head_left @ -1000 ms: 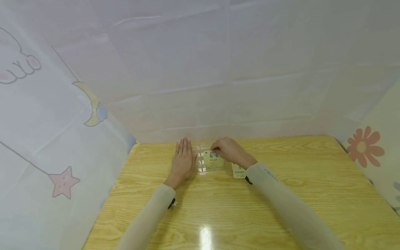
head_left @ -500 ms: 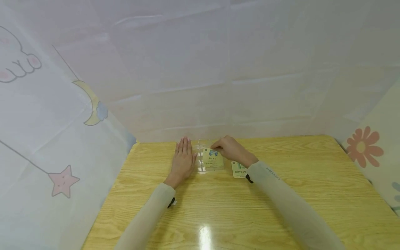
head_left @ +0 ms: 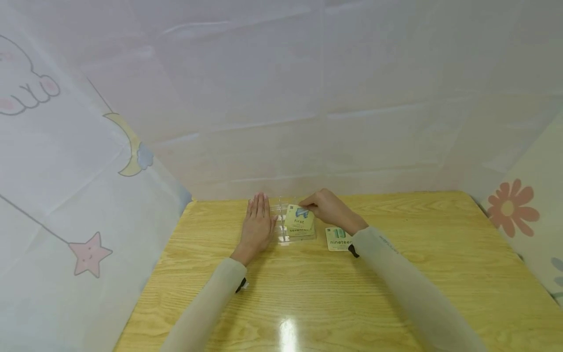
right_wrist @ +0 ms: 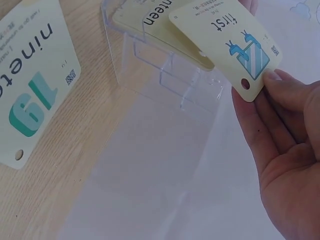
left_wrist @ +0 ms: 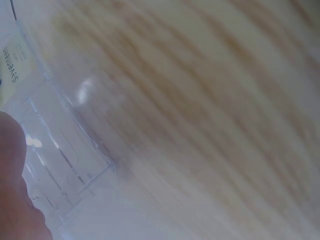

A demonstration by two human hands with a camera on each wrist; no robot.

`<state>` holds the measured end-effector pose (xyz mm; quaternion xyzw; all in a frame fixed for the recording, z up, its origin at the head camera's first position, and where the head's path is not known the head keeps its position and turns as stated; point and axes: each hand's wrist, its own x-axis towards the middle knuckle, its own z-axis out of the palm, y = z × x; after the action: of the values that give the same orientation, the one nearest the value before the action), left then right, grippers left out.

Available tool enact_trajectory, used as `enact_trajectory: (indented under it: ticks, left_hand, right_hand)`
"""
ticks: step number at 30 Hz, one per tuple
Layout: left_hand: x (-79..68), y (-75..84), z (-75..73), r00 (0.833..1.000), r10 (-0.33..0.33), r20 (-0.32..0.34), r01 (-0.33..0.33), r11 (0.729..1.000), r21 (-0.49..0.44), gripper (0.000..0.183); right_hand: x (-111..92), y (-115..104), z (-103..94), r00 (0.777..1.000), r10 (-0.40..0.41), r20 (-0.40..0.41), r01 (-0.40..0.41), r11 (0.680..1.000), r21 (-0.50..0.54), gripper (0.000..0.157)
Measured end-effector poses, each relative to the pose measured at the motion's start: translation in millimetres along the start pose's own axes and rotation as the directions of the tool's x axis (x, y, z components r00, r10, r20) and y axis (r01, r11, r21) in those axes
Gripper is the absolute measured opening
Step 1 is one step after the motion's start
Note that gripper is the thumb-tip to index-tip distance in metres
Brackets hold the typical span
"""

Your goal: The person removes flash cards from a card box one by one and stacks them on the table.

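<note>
My right hand pinches a pale yellow flash card reading "first" by its holed corner, between thumb and fingers. The card is tilted up over a clear plastic box with partitions. In the box's right part lies another card, "seventeen", partly covered by the "first" card. My left hand lies flat with straight fingers at the box's left side, its thumb over the box edge. Whether it presses on the box is hard to tell. A "nineteen" card rests on the table beneath my right wrist.
The wood-grain table meets a pale hanging sheet right behind the box. Side sheets with a star and a flower close in the left and right.
My right hand has lifted the "first" card and tilted it, uncovering the "seventeen" card under it. The right arm has shifted slightly, showing more of the "nineteen" card. The left hand stays still.
</note>
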<state>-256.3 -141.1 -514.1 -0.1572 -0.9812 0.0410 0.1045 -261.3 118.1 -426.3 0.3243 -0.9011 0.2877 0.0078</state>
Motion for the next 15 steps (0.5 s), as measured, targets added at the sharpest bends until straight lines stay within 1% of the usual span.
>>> enact_trajectory:
  ticks: [4,11,15]
  left_hand:
    - [0.0,0.4,1.5,1.0,0.004,-0.01,-0.004,1.0,-0.001,0.07]
    - [0.9,0.5,2.6,1.0,0.004,0.001,-0.003,1.0,-0.01,0.07]
    - [1.2,0.3,3.7,1.0,0.006,-0.021,-0.006,1.0,0.009,0.07]
  right_hand:
    - [-2,3,-1.7,1.0,0.0,-0.013,0.0,1.0,-0.001,0.024]
    - [-7,12,-5.1,0.999,0.035,-0.019,-0.034,0.998,0.044,0.025]
    - [-10,17,-7.9,0.999,0.053,-0.007,-0.052,0.996,0.066,0.026]
